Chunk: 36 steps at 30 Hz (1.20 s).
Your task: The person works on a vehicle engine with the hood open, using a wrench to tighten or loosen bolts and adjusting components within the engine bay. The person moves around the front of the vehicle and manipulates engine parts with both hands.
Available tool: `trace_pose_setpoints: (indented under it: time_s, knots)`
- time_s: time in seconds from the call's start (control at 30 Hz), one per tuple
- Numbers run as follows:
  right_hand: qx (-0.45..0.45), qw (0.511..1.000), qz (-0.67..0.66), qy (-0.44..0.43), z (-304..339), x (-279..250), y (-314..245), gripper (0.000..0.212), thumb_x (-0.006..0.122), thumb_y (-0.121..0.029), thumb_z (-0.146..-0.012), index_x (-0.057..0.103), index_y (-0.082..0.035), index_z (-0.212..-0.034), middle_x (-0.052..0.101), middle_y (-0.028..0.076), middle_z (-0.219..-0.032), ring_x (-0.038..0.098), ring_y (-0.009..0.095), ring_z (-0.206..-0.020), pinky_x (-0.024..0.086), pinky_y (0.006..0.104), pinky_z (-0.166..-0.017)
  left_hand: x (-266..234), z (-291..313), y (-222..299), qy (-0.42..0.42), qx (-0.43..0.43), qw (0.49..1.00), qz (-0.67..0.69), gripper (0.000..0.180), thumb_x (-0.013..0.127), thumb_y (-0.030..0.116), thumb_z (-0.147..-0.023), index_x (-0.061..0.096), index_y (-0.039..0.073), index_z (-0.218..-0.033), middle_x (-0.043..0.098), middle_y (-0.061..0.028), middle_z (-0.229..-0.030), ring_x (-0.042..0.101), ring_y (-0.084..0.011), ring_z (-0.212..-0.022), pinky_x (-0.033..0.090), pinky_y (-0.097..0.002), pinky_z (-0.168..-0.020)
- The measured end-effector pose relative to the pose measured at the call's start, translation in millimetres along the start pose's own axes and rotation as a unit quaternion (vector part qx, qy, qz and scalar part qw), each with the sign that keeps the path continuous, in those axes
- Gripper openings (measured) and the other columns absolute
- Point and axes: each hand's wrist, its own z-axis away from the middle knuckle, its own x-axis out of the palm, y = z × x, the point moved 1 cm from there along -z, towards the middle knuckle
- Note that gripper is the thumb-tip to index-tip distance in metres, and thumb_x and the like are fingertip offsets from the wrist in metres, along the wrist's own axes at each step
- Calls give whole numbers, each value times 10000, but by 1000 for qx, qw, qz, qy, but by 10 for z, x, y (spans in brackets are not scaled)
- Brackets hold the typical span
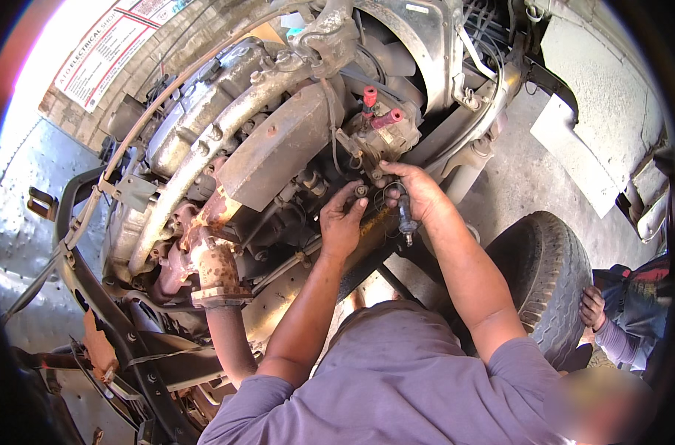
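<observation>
My left hand (341, 226) pinches a small round metal piece (361, 190), which looks like a bolt head or nut, between thumb and fingers. To its right, my right hand (422, 194) curls by a dark cylindrical piece (405, 216) with a metal tip that points down; a thin wire loop shows beside it. The upper fingertip of that hand touches the bracket (368, 165) beneath a metal compressor (395, 136). Two red caps (369, 99) stick up from the compressor. Part of the right hand's grip is hidden.
A truck engine (204, 133) with a rusty exhaust pipe (220, 271) fills the left. A flat metal heat shield (278, 148) stands beside my left hand. The fan shroud (419, 37) is beyond. At right are a tyre (556, 274) and another person's hand (593, 309) near it.
</observation>
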Motion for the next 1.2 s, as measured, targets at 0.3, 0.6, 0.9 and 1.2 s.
trace_pose_setpoints:
  time_s: [0.3,0.6,0.9,1.2]
  knots:
    - [4,996,-75,-36,-39,-48,-8,176,723,-286,-1000,674,-117,-996,653,20,-814,468,77,-546,429,246,-507,43,-43,64,-9,7,1000,6,361,756,5,-965,704,0,-1323,734,-17,-1153,635,-110,-1052,506,-284,-981]
    - [-61,984,162,53,19,2,59,362,819,-356,-943,732,-64,-1140,712,36,-923,473,108,-604,435,290,-551,-104,72,3,-2,36,998,-51,348,819,50,-930,728,26,-1266,685,14,-1060,595,-80,-937,506,-242,-842]
    - [-43,987,152,19,-20,99,-52,362,840,-376,-931,727,-94,-1128,731,20,-952,479,103,-644,443,295,-595,-169,-61,-140,9,-25,989,144,259,704,103,-1041,666,20,-1283,724,-54,-1120,683,-150,-1012,566,-312,-912]
    - [-45,994,101,24,-109,218,-1,353,845,-391,-928,721,-107,-1096,679,14,-894,508,102,-623,426,276,-555,-267,-145,-203,-11,-118,959,259,246,683,219,-1070,680,33,-1230,731,-67,-1077,681,-162,-965,570,-322,-903]
